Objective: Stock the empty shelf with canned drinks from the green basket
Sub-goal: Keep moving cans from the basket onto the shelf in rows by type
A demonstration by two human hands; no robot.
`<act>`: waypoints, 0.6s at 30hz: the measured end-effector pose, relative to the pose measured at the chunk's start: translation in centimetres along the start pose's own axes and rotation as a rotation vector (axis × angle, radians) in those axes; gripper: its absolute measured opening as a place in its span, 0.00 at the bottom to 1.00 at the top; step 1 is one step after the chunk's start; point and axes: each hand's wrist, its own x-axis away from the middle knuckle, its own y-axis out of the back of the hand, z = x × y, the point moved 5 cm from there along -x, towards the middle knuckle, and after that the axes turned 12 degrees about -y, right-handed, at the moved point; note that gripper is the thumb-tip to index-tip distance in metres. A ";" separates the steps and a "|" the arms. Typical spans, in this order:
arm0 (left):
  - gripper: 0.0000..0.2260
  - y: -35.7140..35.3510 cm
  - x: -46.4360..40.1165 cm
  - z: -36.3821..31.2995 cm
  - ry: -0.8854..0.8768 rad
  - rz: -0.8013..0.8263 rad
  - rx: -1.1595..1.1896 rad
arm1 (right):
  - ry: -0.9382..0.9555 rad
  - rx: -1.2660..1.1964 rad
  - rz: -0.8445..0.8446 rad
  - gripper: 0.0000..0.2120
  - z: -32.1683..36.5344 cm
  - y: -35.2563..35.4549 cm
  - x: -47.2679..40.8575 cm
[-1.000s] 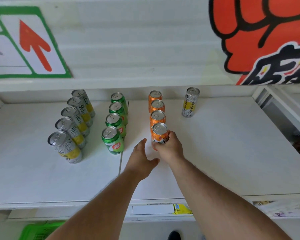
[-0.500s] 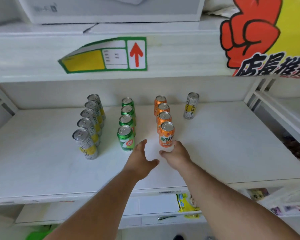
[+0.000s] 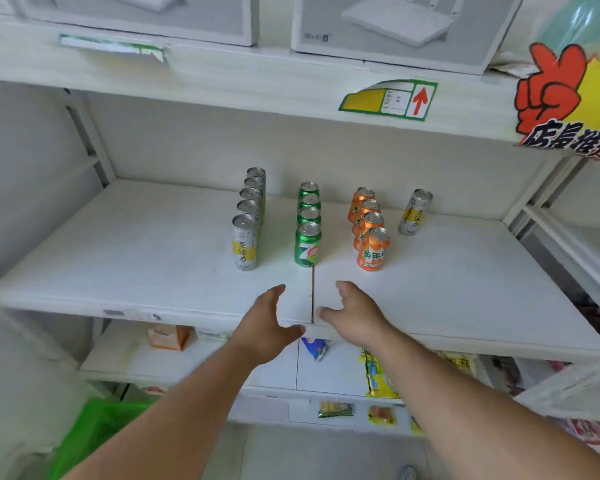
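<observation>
**Shelf Status: Four Can Rows, Both Hands Free**

We see the white shelf (image 3: 465, 271) first, a broad flat board with a matte, faintly grained surface and a vertical seam running down its middle. Above it, two pale rectangular cardboard boxes (image 3: 395, 26) sit on the upper shelf, and a green-bordered label with a red arrow (image 3: 388, 100) is stuck to that shelf's front edge. A red and yellow poster (image 3: 568, 98) hangs at the far right.

At the lower left we note the green basket (image 3: 94, 434), blurred, its contents not readable.

On the shelf stand the cylindrical metal cans, all upright, with shiny silver tops. From left to right we count a row of five tall slim silver cans (image 3: 246, 242) banded in yellow, a row of four green cans (image 3: 307, 244), and a row of four orange cans (image 3: 373, 249). Each row runs front to back. A single silver can (image 3: 414, 213) stands alone to the right of the orange row, near the back.

We hold both forearms out over the shelf's front edge. The left hand (image 3: 267, 327) is empty, fingers straight and together, thumb spread. The right hand (image 3: 355, 315) is also empty, fingers relaxed and slightly apart. Both hands are near the front cans but apart from them.

Below, flat snack packets (image 3: 378, 379) lie on the lower shelves.
</observation>
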 end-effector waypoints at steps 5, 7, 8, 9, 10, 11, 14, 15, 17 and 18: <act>0.41 3.9 7.1 2.6 0.117 -0.127 -0.037 | 0.192 -0.001 0.190 0.37 2.9 -5.0 5.9; 0.41 4.6 10.7 4.6 0.210 -0.116 -0.092 | 0.227 0.013 0.266 0.37 2.2 -7.6 7.9; 0.41 4.8 12.6 5.6 0.257 -0.099 -0.121 | 0.236 0.025 0.303 0.36 1.6 -9.1 8.6; 0.41 4.9 14.5 6.8 0.306 -0.091 -0.145 | 0.234 0.036 0.341 0.36 0.8 -10.5 9.1; 0.41 5.0 16.6 7.9 0.354 -0.085 -0.166 | 0.216 0.055 0.377 0.37 -0.1 -11.8 9.5; 0.41 5.0 18.7 8.9 0.403 -0.081 -0.177 | 0.196 0.076 0.408 0.39 -0.9 -13.1 10.0; 0.43 5.6 24.6 11.6 0.525 -0.076 -0.192 | 0.130 0.095 0.465 0.42 -2.4 -16.3 11.0; 0.44 6.0 26.3 12.4 0.561 -0.085 -0.190 | 0.122 0.110 0.475 0.42 -2.5 -17.2 11.4; 0.44 7.1 29.2 14.0 0.620 -0.126 -0.168 | 0.125 0.141 0.484 0.42 -2.3 -19.0 12.0; 0.44 7.7 30.4 14.7 0.642 -0.153 -0.156 | 0.130 0.148 0.485 0.42 -2.0 -19.8 12.3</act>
